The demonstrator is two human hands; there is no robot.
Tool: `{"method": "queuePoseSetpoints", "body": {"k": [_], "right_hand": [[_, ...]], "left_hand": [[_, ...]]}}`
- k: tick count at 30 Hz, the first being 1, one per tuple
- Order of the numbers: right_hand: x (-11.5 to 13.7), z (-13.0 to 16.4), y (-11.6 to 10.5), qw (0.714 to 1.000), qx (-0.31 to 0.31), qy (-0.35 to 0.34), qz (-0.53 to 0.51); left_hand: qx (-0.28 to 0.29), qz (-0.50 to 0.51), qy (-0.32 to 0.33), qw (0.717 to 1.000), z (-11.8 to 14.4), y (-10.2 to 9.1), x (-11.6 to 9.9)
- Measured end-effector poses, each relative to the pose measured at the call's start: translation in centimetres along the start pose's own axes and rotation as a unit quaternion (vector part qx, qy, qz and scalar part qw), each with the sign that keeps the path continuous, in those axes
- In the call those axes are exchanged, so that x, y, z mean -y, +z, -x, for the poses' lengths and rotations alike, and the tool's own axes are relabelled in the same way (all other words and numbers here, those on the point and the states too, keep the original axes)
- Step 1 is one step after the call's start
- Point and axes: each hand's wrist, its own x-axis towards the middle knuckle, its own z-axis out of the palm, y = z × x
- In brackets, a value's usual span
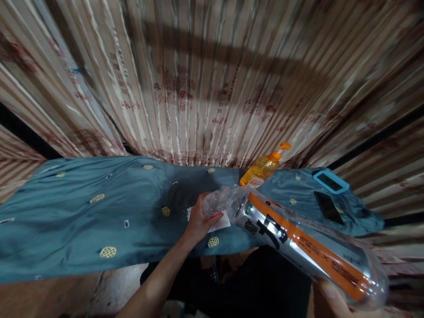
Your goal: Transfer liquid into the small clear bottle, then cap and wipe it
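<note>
The right hand (331,295) was nearest, low in the corner, with its thumb pressed on the side of a big clear plastic bottle (298,238) near its bottom; its other fingers were mostly hidden. The bottle lay slanted in the air and had a shiny silver and orange label. Its narrow end pointed at the left hand (198,223). That hand was curled around a small clear container (215,201). The two clear ends met in the view, but I couldn't tell if one was inside the other. Dark clothes (251,282) showed below. A white piece of paper (223,221) lay under the left hand, on the tabletop (132,198), which had a green-blue cloth with yellow pineapples. Over on the right, a black phone (328,207) lay flat, with a blue-framed gadget (344,187) just behind it. Behind the big bottle's narrow end stood an orange pump bottle (260,171). Farthest back hung a stripy, pale brown curtain (198,88) with red pictures on it.
</note>
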Motion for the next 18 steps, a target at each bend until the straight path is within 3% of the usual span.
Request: {"method": "queuePoseSetpoints", "body": {"k": [3,18], "right_hand": [[0.16,0.25,0.36,0.999,-0.015,0.025,-0.023],[-0.26,0.12,0.46,1.0,-0.014,0.013,-0.01]], "left_hand": [[0.003,-0.002,0.001,1.0,0.0,-0.03,-0.09],[-0.006,0.002,0.009,1.0,-0.09,-0.08,0.18]]}}
